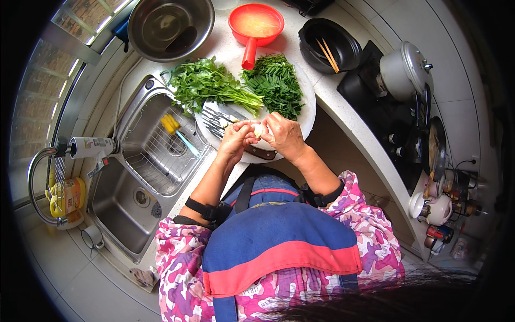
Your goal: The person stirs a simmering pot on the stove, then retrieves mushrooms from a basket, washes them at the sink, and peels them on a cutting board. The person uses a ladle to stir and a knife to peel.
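A pale garlic clove (258,129) is pinched between the fingertips of my left hand (237,139) and my right hand (284,135), above the near part of a round white cutting board (309,100). Below my hands lies a cleaver, its wooden handle (260,152) towards me and its blade (213,116) to the left, with small pale pieces on the blade. Leafy green herbs with pale stems (205,82) lie at the board's back left. Cut green leaves (275,86) are heaped at its back right.
Behind the board stand a steel basin (171,28), a red plastic ladle (257,24) holding pale shreds in liquid and a black pot (328,44) with chopsticks. A double sink (120,205) with a rack and yellow brush (170,124) is left; a stove with a pressure cooker (398,72) is right.
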